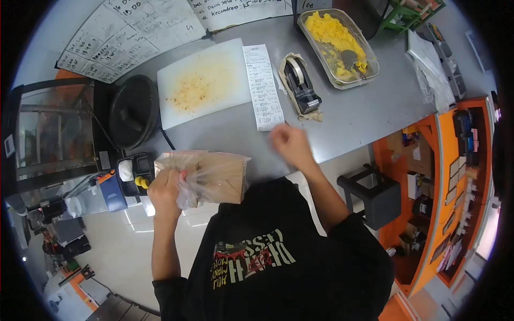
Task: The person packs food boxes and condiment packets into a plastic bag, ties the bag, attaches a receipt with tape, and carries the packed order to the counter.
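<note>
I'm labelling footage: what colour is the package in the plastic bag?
The package is brown; head view.

Grey metal table (348, 115); pale shiny floor (126, 254); orange shelving (443, 224) right, dark stool (383, 200) near it.

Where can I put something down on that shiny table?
The biggest bare patch of table lies in front of the tray of yellow food, right of the tape dispenser. A smaller one lies between the cutting board and the bagged brown package. It's crowded where the cutting board, receipt and tape dispenser sit side by side.
</note>
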`<action>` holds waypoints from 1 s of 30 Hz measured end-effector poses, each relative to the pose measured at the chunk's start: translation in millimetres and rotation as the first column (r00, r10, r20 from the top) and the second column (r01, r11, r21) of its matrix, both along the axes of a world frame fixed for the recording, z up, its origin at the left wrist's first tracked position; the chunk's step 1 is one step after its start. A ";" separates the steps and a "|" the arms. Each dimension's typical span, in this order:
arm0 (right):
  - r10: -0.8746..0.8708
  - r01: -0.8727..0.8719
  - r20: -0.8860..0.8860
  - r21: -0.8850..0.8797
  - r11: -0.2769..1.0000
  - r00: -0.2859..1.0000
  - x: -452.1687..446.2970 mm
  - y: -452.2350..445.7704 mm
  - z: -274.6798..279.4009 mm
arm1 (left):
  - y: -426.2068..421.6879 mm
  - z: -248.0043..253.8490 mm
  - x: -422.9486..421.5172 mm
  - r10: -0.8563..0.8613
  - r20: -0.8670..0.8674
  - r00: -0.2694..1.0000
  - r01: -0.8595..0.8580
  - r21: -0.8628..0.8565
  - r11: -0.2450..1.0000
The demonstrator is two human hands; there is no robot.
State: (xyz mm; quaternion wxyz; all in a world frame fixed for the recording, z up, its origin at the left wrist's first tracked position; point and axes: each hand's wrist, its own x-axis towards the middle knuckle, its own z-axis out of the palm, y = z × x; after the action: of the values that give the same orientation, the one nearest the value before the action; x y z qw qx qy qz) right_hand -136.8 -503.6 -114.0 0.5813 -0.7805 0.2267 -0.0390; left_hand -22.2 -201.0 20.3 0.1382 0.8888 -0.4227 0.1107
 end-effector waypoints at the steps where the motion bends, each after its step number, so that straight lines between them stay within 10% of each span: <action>1: -0.217 0.241 0.110 -0.341 0.909 0.970 9.5 -8.1 4.1 | 4.7 -4.1 4.1 0.001 -0.023 1.000 -0.002 -0.020 1.000; 6: -0.201 0.207 0.111 -0.802 0.561 0.973 59.8 -26.2 -15.7 | 16.3 -5.5 24.6 0.051 -0.072 0.996 -0.054 -0.033 0.998; 16: -0.238 0.109 -0.035 -0.818 0.565 0.971 73.5 -32.4 -45.0 | 21.9 -9.9 26.9 0.033 -0.101 0.994 -0.040 -0.070 0.997; 27: -0.254 0.039 -0.074 -0.910 0.412 0.964 30.1 -25.5 55.0 | 39.3 3.0 51.9 -0.245 -0.497 0.833 0.036 -0.393 0.919; 30: -0.142 0.165 0.103 -0.814 0.558 0.984 14.0 -11.3 112.1 | 38.7 11.7 59.2 -0.257 -0.626 0.737 0.005 -0.374 0.927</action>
State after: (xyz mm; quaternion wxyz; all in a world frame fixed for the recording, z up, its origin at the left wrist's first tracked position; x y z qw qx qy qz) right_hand -122.9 -514.9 -1.9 0.1516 -0.9371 0.2428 -0.1995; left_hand 37.0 -162.3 32.0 0.4417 0.7979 -0.3817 -0.1501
